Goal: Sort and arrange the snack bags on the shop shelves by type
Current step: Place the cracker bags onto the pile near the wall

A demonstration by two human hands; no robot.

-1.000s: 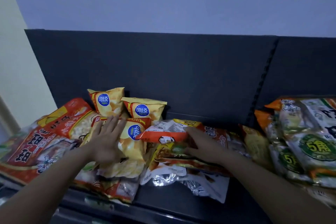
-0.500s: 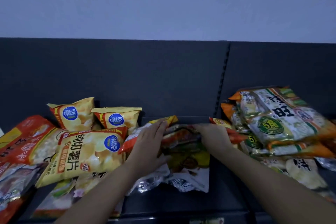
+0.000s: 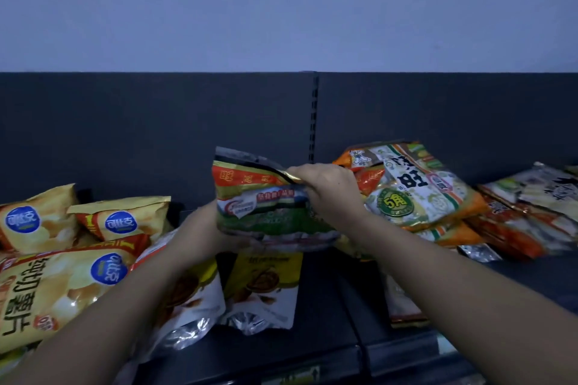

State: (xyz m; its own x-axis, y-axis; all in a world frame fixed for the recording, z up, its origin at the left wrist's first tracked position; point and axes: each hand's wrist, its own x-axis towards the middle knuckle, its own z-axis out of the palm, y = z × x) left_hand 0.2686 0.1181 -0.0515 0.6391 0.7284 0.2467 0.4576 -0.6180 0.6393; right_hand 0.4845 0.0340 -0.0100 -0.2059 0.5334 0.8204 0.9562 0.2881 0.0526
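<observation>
Both of my hands hold a red, white and green snack bag [image 3: 262,200] lifted above the dark shelf [image 3: 328,334]. My left hand [image 3: 200,231] grips its lower left side from beneath, partly hidden by the bag. My right hand [image 3: 328,191] pinches its upper right edge. Under the lifted bag lie two yellow-and-white bags [image 3: 266,287] with silver bottoms. Yellow chip bags with blue round logos [image 3: 119,222] are piled at the left. A heap of orange, green and white bags [image 3: 416,191] fills the right.
The dark back panel [image 3: 156,134] rises behind the shelf, with a slotted upright [image 3: 313,122] at its middle. More red and white bags [image 3: 531,216] lie at the far right. The shelf's front rail [image 3: 281,375] runs along the bottom.
The bag that both hands pressed on in the pile now hangs lifted off the shelf. My view has shifted right, showing more of the right heap.
</observation>
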